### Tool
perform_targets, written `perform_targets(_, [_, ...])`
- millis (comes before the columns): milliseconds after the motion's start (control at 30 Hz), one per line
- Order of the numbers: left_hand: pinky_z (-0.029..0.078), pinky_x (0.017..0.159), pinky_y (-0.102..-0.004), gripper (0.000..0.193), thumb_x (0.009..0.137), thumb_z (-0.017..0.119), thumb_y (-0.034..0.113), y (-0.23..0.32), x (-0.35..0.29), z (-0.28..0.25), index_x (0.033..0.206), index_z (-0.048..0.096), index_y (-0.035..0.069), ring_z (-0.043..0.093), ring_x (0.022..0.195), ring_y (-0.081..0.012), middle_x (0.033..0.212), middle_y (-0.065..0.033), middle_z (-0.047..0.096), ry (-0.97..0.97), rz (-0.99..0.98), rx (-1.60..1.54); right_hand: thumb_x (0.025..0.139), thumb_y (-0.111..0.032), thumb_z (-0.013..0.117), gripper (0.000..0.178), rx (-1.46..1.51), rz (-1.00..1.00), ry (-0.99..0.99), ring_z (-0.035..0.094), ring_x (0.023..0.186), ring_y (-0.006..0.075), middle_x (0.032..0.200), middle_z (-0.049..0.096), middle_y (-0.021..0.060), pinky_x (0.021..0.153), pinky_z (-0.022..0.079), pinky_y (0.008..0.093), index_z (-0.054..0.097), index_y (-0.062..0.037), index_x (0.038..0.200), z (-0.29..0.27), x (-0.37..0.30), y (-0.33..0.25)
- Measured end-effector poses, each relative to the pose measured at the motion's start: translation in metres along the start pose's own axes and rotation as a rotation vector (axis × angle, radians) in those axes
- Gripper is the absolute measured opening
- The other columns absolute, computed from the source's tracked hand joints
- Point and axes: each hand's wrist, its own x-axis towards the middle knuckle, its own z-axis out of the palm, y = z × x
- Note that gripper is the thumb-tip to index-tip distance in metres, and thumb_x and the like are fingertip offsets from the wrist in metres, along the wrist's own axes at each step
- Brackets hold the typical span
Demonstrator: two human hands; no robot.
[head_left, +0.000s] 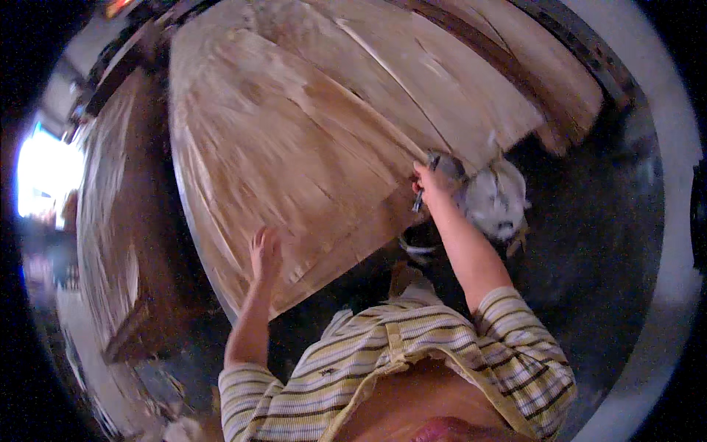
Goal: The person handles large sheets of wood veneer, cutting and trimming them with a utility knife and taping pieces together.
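Broad sheets of thin tan wood veneer [294, 132] lie in a large stack in front of me, their surfaces rippled and creased. My left hand [266, 253] is at the near left part of the top sheet, fingers stretched out and holding nothing. Whether it presses on the sheet or hovers just above, I cannot tell. At the near right corner of the stack, my right hand [433, 184] is closed around a slim grey metal tool [418, 200]. Blur hides the tool's exact kind. A long narrow fold or strip of veneer runs up to that hand.
A whitish round container or bundle [495, 197] stands beside my right forearm, on the dark floor [589, 214]. Another stack of pale sheets [110, 221] is at the left, across a dark gap. More veneer [545, 66] lies at the far right. Bright light enters at the left edge.
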Motion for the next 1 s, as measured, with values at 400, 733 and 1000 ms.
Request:
perform_targets(400, [0.043,0.077,-0.0399,0.042,0.084,0.042,0.035,0.102,-0.078,0.053,0.114,0.043,0.006,0.047,0.097,-0.0309,0.109,-0.0178,0.048,0.515,-0.899,-2.027,0.073,-0.018,0.060,0.021,-0.248,-0.859,-0.358,0.044,0.053,0.0078,0.067,0.049,0.0001,0.041,0.036,0.0229,0.049,-0.0049,0.085,0.057,0.027,-0.040])
perform_targets(733, [0.040,0.081,-0.0348,0.038,0.080,0.045,0.020,0.129,-0.049,0.078,0.113,0.042,0.001,0.047,0.101,-0.0241,0.114,-0.0136,0.046,0.495,-0.439,-1.829,0.076,-0.016,0.055,0.023,-0.114,-0.442,-0.221,0.039,0.053,0.0071,0.064,0.042,-0.0030,0.044,0.035,0.0229,0.040,-0.0106,0.092,-0.039,0.078,-0.074])
perform_targets(1000, [0.043,0.080,-0.0359,0.035,0.077,0.046,0.000,0.157,-0.115,0.068,0.112,0.044,0.001,0.047,0.098,-0.0248,0.108,-0.0117,0.048,0.767,-0.697,-1.508,0.078,-0.010,0.051,0.024,-0.101,-0.171,0.114,0.044,0.058,0.0125,0.080,0.048,0.0036,0.041,0.037,0.0256,0.040,-0.0066,0.099,-0.131,-0.033,0.003])
